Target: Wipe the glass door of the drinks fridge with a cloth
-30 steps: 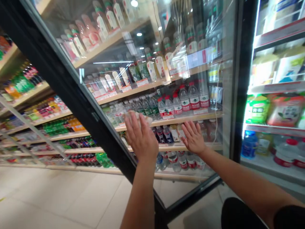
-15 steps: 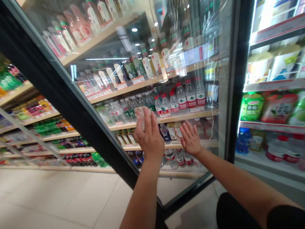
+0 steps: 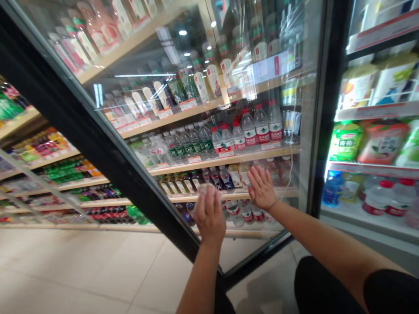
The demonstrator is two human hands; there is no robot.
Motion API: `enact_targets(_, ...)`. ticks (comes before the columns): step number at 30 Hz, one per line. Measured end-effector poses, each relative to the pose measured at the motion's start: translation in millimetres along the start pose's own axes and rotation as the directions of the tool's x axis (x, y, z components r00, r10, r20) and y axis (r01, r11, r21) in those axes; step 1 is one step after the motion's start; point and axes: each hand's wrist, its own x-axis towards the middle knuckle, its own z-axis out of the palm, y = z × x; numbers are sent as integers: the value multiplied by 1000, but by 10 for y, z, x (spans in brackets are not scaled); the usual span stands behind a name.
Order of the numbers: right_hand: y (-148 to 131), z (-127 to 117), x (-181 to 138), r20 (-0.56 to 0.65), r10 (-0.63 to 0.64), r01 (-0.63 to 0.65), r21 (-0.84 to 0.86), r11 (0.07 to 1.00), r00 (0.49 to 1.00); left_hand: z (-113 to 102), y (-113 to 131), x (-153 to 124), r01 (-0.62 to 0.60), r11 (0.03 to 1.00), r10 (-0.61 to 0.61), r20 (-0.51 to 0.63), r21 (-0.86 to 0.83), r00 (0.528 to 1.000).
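Note:
My left hand [image 3: 209, 216] is closed on a pale crumpled cloth [image 3: 206, 188] at the glass door [image 3: 238, 257]. Only the cloth's top edge shows above the fingers; the rest is hidden behind them. To its right, my right hand [image 3: 262, 189] lies flat on the same pane, fingers stretched out and holding nothing. A black frame [image 3: 108, 152] borders the slanted pane, which stands swung out from the cooler. Bottled drinks show through the glass behind both hands.
Red-capped water bottles [image 3: 262, 126] stand on a wooden shelf beyond the glass. At right, the lit cooler [image 3: 369, 229] holds bottles and a green pouch [image 3: 345, 141]. Pale floor tiles [image 3: 81, 261] spread at lower left. A dark-clothed knee [image 3: 314, 288] is near the door's bottom.
My left hand has slid down the glass with the cloth, from the water-bottle shelf's height to below the shelf under it. My right hand has stayed in place.

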Motion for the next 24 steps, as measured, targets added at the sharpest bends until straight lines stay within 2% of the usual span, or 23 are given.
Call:
enact_targets(1, -23, -41, 43, 13, 6, -6, 10, 1000, 1000, -8, 77, -243, -90, 996, 92, 73, -24, 993)
enact_targets(3, -80, -132, 188, 28, 9, -10, 35, 999, 1000, -27, 215, -678, -133, 990, 139, 121, -51, 983)
enact_targets(5, -139, -205, 395, 19, 10, -11, 50, 999, 1000, -44, 273, -918, -144, 987, 154, 178, -68, 972)
enact_targets(6, -165, -223, 505, 12, 13, -14, 46, 999, 1000, -51, 262, -940, -150, 986, 161, 194, -69, 968)
enact_targets(8, -201, -220, 692, 16, 24, -24, 20, 1000, 1000, -60, 167, -794, -162, 986, 167, 184, -40, 969)
enact_targets(10, -216, -180, 796, 41, 31, -30, -7, 1000, 999, -63, 16, -479, -132, 991, 128, 100, 32, 987)
enact_targets(12, -218, -135, 814, 50, 32, -31, -21, 999, 998, -66, -128, -147, -22, 995, 22, 3, 94, 1000)
enact_targets(14, -214, -104, 785, 41, 36, -35, -24, 999, 998, -72, -204, 45, 97, 988, -90, -59, 121, 994)
enact_targets(17, -205, -84, 740, 16, 34, -34, -21, 999, 999, -83, -128, -65, 116, 989, -111, -64, 88, 992)
enact_targets(21, -196, -71, 721, -7, 29, -29, -20, 999, 1000, -87, 121, -445, 14, 1000, -13, 84, -16, 996)
enact_targets(22, -195, -68, 718, -9, 26, -26, -24, 999, 1000, -87, 147, -447, 6, 1000, -3, 96, -29, 995)
enact_targets(24, -193, -65, 709, -16, 20, -21, -35, 999, 1000, -87, 124, -284, 22, 999, -20, 65, -26, 998)
